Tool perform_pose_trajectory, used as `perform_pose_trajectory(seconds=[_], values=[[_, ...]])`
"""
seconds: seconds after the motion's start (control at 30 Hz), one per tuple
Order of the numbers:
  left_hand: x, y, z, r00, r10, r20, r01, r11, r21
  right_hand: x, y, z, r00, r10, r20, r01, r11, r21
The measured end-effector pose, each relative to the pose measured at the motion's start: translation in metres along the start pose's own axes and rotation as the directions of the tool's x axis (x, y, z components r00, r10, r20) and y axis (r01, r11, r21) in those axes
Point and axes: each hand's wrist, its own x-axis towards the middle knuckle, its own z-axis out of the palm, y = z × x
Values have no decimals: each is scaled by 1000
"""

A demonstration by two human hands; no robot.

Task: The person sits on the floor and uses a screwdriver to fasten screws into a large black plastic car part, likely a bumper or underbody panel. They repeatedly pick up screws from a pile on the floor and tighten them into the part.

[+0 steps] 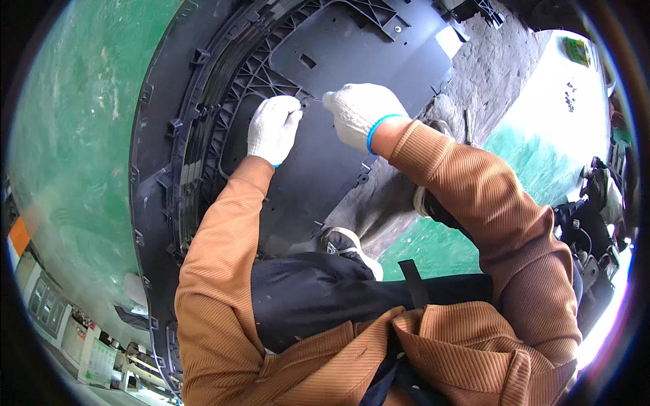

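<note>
A large dark plastic car bumper (pixel 154 145) lies before me, its ribbed inner side up, with a smooth flat dark panel (pixel 305 179) along its inner edge. My left hand (pixel 273 128), in a white knit glove, is closed over the ribbed border of the panel, fingertips pinched together. To its right, my right hand (pixel 362 111), in a matching glove with a blue cuff, is closed just above the panel. A small gap separates the two hands, near a small tab on the panel. Whatever either set of fingers holds is hidden or too small to name.
A rumpled grey cloth (pixel 484 71) lies under the panel's right side. Green floor (pixel 81 128) spreads to the left. My shoe (pixel 349 247) is close to the panel's near edge. Dark parts (pixel 596 237) are piled at the far right; a cabinet (pixel 49 304) stands at lower left.
</note>
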Motion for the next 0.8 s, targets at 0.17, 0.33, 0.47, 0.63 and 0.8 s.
perform_pose_trajectory(seconds=[0.17, 0.33, 0.47, 0.63, 0.8], values=[[3, -5, 5, 999, 39, 14, -40, 998, 38, -1, 0, -2, 1000, 5, 22, -5, 1000, 24], [4, -6, 10, 998, 66, 3, -66, 995, 68, -1, 3, 2, 1000, 23, 10, -24, 997, 74], [9, -6, 10, 984, 161, 76, -174, 961, 215, -3, 7, 8, 1000, 9, -29, -6, 997, 83], [16, 2, 8, 975, 161, 153, -202, 931, 305, -1, 9, 9, 1000, 2, -27, 0, 995, 99], [21, 9, 8, 996, 49, 81, -57, 992, 108, 0, 6, 5, 1000, 11, 10, -11, 997, 78]])
